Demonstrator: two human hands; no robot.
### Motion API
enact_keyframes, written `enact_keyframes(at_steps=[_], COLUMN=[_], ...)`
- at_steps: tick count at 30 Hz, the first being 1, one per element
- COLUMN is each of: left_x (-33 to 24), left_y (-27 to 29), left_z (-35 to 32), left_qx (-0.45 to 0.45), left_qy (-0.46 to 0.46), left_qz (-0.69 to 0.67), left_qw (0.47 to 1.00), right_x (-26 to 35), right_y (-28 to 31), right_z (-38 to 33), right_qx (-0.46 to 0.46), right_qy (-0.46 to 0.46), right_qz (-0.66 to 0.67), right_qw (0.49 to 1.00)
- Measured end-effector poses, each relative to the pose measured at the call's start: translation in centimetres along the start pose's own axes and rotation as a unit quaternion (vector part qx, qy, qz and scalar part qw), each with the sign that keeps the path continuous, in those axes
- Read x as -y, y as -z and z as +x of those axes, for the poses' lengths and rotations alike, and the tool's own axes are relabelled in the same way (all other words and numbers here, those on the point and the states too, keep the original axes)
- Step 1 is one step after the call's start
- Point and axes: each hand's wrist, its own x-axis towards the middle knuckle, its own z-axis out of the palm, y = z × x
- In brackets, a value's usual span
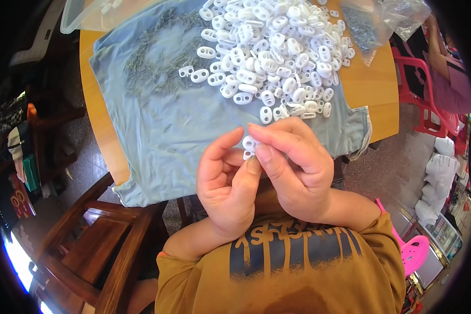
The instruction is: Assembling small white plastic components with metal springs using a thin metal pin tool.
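My left hand (226,184) and my right hand (297,170) meet in front of my chest. Between their fingertips is a white two-hole cord lock (249,143), with a smaller white holed part at its lower end. Both hands pinch it with thumb and fingers, and the fingertips hide some of it. Beyond the hands, a big heap of white cord lock pieces (269,57) lies on a light blue cloth (157,152). Left of the heap, many small metal springs (141,63) are scattered over the cloth. One white piece (186,71) lies among the springs' edge.
The cloth covers much of a wooden table (374,89). A clear plastic bin (83,13) stands at the far left, a clear bag (366,31) at the far right. A wooden chair (89,230) is at the left. Another person sits on a red chair (429,99) at the right.
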Motion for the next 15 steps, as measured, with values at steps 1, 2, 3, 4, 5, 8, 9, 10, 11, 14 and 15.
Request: enact_keyframes(at_steps=[1, 2, 3, 4, 5, 8, 9, 10, 11, 14, 15], left_x=[0.04, 0.07, 0.11, 0.1, 0.02, -0.38, -0.5, -0.52, -0.55, -0.63, -0.67], left_y=[-0.01, -0.03, -0.05, -0.11, -0.22, -0.65, -0.71, -0.67, -0.59, -0.48, -0.44], left_z=[-0.04, -0.1, -0.14, -0.16, -0.17, -0.24, -0.29, -0.32, -0.34, -0.32, -0.31], left_qx=[0.0, -0.007, -0.013, -0.013, -0.024, -0.046, -0.055, -0.056, -0.046, -0.031, -0.026], left_qy=[0.0, -0.003, -0.006, -0.006, -0.006, -0.003, 0.001, 0.001, -0.009, -0.019, -0.018], left_qz=[0.0, 0.002, 0.003, 0.003, 0.004, 0.008, 0.01, 0.01, 0.012, 0.012, 0.01], left_qw=[1.0, 1.0, 1.0, 1.0, 1.0, 0.999, 0.998, 0.998, 0.999, 0.999, 0.999], right_x=[-0.01, -0.05, -0.11, -0.19, -0.36, -0.64, -0.29, -0.05, 0.03, -0.02, -0.23], right_y=[-0.04, -0.07, -0.08, -0.09, -0.16, -0.23, -0.22, -0.21, -0.18, -0.04, -0.02], right_z=[-0.03, -0.06, -0.1, -0.14, -0.15, -0.14, -0.13, -0.09, -0.05, 0.06, 0.15], right_qx=[-0.004, -0.004, -0.005, -0.005, -0.005, -0.005, -0.001, 0.004, 0.004, 0.013, 0.016], right_qy=[0.001, 0.0, -0.008, -0.017, -0.017, 0.025, 0.019, 0.012, 0.012, 0.027, 0.049], right_qz=[-0.004, -0.004, 0.007, 0.018, 0.018, 0.022, 0.028, 0.034, 0.034, 0.017, 0.012], right_qw=[1.0, 1.0, 1.0, 1.0, 1.0, 0.999, 0.999, 0.999, 0.999, 0.999, 0.999])
